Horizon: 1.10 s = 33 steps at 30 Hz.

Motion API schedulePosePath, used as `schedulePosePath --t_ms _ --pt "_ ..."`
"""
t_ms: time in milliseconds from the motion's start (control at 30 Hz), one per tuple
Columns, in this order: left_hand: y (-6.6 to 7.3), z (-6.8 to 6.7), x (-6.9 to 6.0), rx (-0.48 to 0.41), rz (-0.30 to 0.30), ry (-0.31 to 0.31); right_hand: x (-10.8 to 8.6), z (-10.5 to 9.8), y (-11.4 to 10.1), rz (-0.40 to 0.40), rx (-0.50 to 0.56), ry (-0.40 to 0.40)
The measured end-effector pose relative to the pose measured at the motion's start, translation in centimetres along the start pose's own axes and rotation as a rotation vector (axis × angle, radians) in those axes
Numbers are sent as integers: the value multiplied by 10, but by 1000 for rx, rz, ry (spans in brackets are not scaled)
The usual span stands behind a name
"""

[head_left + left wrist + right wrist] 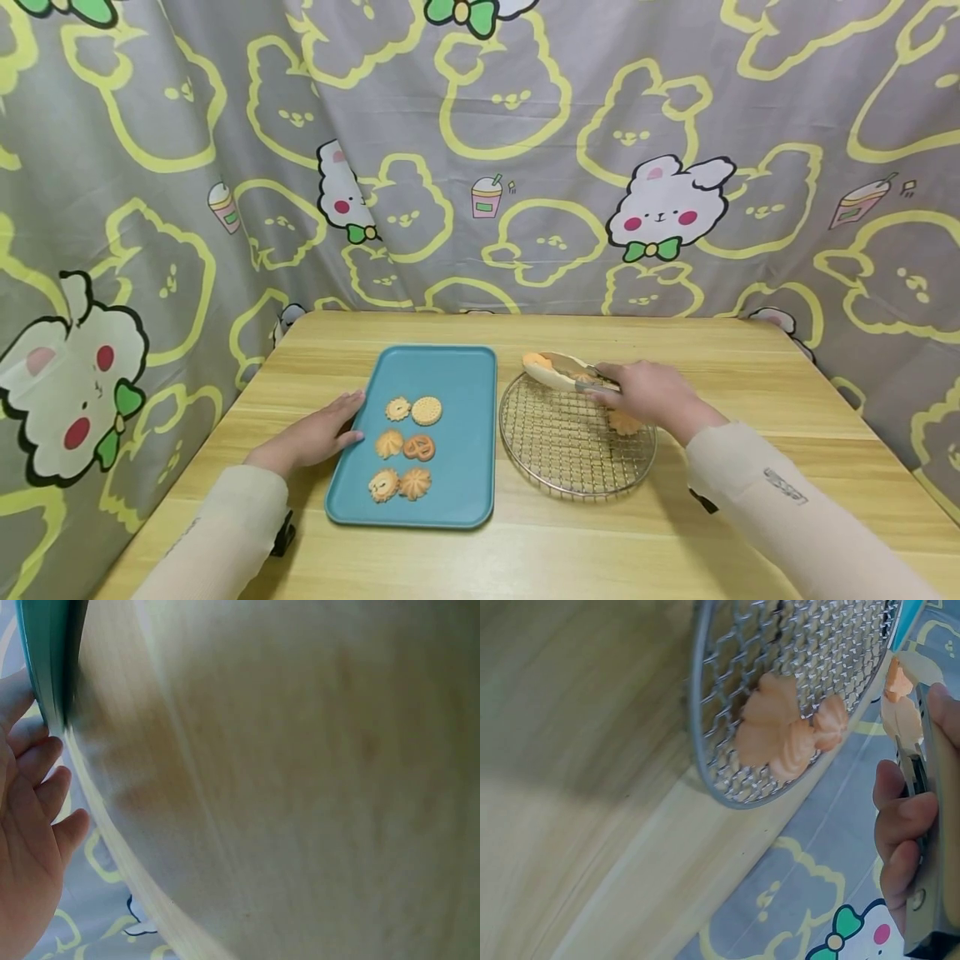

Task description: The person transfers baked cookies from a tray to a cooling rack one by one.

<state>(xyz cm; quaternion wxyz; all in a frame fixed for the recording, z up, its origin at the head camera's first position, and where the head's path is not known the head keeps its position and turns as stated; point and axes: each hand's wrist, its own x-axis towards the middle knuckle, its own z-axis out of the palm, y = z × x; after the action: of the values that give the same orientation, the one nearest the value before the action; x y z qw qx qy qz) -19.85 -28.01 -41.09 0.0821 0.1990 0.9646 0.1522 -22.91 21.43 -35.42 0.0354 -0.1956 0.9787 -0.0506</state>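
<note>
My right hand [656,396] grips metal tongs with cream tips [551,378], held over the far left of a round wire rack [573,454]. Between the tips is an orange-brown cookie [536,361], also visible in the right wrist view as a cookie [897,681]. Several flower-shaped cookies [769,724] lie on the rack's right part, partly hidden by my hand in the head view. On the left, a blue rectangular tray [459,500] carries paired cookies, among them a pretzel-shaped cookie [419,448]. My left hand [315,432] touches the tray's left rim with extended fingers.
Tray and rack stand side by side on a wooden table [570,550], a narrow gap between them. A patterned grey curtain [420,275] hangs behind the table and along its left side.
</note>
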Motion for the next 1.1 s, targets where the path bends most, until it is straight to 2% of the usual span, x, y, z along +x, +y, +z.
schedulePosePath --t_ms 367,600,1100 --pt "-1 1 -1 2 -5 -1 -12 4 10 -10 18 -24" --pt "-6 4 0 0 20 17 -14 6 12 -18 -7 -26" --pt "-3 1 0 -14 -5 0 -15 7 13 -20 0 -37"
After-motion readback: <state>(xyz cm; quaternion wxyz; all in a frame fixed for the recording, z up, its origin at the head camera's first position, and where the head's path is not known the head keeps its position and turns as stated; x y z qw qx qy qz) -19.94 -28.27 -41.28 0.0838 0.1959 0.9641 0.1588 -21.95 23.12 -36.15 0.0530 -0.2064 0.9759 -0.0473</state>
